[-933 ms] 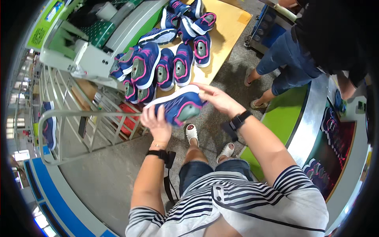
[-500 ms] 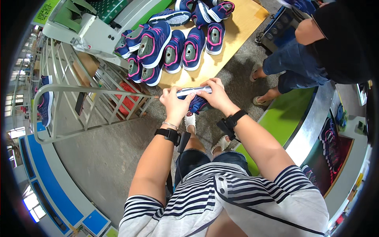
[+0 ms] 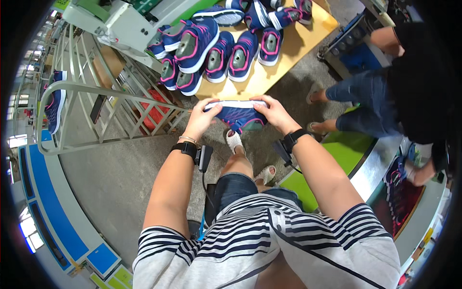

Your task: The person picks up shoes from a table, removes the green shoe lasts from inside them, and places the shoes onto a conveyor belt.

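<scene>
Between my hands is a navy sneaker (image 3: 239, 117) with pink trim, turned on its side so its white sole edge faces away from me. My left hand (image 3: 201, 118) grips one end of it and my right hand (image 3: 275, 114) the other, both with fingers over the sole edge. The shoe is held in the air at the near edge of a yellow tabletop (image 3: 260, 85). On that table stand several matching sneakers (image 3: 240, 58), most upright with grey-green forms inside; another shoe (image 3: 219, 16) lies tipped, showing its sole.
A metal rack (image 3: 110, 115) stands at left, with a sneaker (image 3: 56, 110) on its outer side. A pale machine (image 3: 115, 24) is beyond it. On the right are a green-topped bench (image 3: 313, 164) and a person in a dark top (image 3: 418, 82). A blue-panelled cabinet (image 3: 53, 207) is at lower left.
The sneaker has turned so more of its upper and side show, and my hands have spread to its two ends. At right, the person's arm now reaches down toward shoes there.
</scene>
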Tool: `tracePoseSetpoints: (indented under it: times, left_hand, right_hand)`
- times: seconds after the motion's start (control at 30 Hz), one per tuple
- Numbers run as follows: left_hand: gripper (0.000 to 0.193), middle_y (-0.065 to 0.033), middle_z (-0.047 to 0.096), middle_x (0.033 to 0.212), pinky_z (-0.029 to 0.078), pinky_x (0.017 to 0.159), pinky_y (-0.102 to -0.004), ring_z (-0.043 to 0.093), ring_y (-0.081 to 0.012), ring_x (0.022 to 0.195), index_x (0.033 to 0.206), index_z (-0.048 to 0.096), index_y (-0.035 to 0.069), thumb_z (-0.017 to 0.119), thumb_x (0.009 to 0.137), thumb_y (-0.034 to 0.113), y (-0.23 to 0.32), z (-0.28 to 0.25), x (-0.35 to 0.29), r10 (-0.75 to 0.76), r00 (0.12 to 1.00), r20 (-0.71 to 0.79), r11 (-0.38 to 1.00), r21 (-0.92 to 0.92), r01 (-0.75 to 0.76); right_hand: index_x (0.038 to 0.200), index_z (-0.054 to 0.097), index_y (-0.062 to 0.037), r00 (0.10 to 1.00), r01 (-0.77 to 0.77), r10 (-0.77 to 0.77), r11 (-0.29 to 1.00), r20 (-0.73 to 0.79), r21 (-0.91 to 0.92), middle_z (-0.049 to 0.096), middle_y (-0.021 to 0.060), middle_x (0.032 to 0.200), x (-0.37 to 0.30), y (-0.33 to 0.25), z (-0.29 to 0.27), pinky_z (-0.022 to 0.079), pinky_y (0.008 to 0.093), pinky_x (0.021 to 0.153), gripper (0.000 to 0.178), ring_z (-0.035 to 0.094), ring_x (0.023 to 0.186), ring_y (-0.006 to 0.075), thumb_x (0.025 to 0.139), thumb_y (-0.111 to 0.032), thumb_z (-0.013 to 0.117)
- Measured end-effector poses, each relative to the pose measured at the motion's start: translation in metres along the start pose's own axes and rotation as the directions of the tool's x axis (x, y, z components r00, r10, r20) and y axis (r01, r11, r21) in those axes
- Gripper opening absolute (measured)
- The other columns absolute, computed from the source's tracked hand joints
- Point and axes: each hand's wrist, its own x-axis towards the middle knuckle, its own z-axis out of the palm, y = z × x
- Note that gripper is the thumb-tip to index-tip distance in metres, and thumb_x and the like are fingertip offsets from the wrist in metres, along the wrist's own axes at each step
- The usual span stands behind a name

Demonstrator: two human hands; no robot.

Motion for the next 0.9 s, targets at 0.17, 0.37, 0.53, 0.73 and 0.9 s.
tracePoseSetpoints:
  times: [0.17, 0.37, 0.53, 0.73, 0.9]
  left_hand:
    - [0.046, -0.0116, 0.065, 0.122, 0.058, 0.084, -0.0346, 0.07, -0.0244, 0.094, 0.143, 0.051, 0.007, 0.056, 0.102, 0.028, 0.033, -0.032, 0.005, -0.179, 0.944, 0.276, 0.979, -0.047, 0.199]
    - [0.051, -0.0178, 0.059, 0.134, 0.06, 0.08, -0.0374, 0.071, -0.0316, 0.095, 0.146, 0.04, -0.001, 0.048, 0.105, 0.027, 0.095, -0.06, -0.021, 0.091, 0.865, 0.494, 0.898, -0.417, 0.144]
    - [0.055, -0.0181, 0.051, 0.144, 0.06, 0.075, -0.0346, 0.069, -0.0216, 0.097, 0.147, 0.038, 0.0, 0.056, 0.102, 0.027, 0.143, -0.049, -0.035, 0.275, 0.919, 0.281, 0.774, -0.632, -0.038]
    - [0.051, -0.0127, 0.067, 0.118, 0.059, 0.073, -0.0304, 0.071, -0.0185, 0.077, 0.136, 0.054, -0.004, 0.059, 0.101, 0.032, 0.177, -0.054, -0.027, 0.326, 0.911, 0.252, 0.88, -0.433, -0.195]
    - [0.049, -0.0103, 0.069, 0.104, 0.056, 0.072, -0.027, 0.069, -0.0159, 0.073, 0.133, 0.057, -0.005, 0.06, 0.1, 0.031, 0.199, -0.044, -0.01, 0.269, 0.949, 0.167, 0.905, -0.382, -0.189]
  right_hand:
    - [0.125, 0.065, -0.0104, 0.949, -0.313, 0.285, 0.903, 0.133, 0.294, 0.067, 0.0056, 0.11, 0.003, -0.023, -0.01, 0.052, 0.0313, 0.083, 0.03, 0.065, 0.095, 0.0174, 0.098, -0.024, 0.062]
    - [0.132, 0.053, -0.0062, 0.921, -0.39, 0.296, 0.727, 0.254, 0.565, 0.065, 0.003, 0.114, -0.022, -0.072, -0.026, 0.052, 0.0323, 0.088, 0.043, 0.062, 0.097, 0.0119, 0.101, -0.035, 0.058]
    - [0.132, 0.055, -0.0064, 0.953, -0.301, 0.212, 0.642, 0.215, 0.705, 0.064, 0.0068, 0.122, -0.022, -0.111, -0.024, 0.052, 0.0369, 0.094, 0.041, 0.064, 0.109, 0.0185, 0.101, -0.033, 0.057]
    - [0.133, 0.054, -0.0035, 0.96, -0.279, 0.183, 0.601, 0.211, 0.749, 0.063, 0.0108, 0.126, -0.002, -0.129, -0.029, 0.052, 0.038, 0.096, 0.04, 0.063, 0.112, 0.0203, 0.102, -0.029, 0.056]
    - [0.132, 0.053, -0.0032, 0.958, -0.285, 0.154, 0.565, 0.241, 0.774, 0.064, 0.0104, 0.124, 0.027, -0.124, -0.048, 0.051, 0.0374, 0.098, 0.039, 0.063, 0.112, 0.0202, 0.103, -0.028, 0.055]
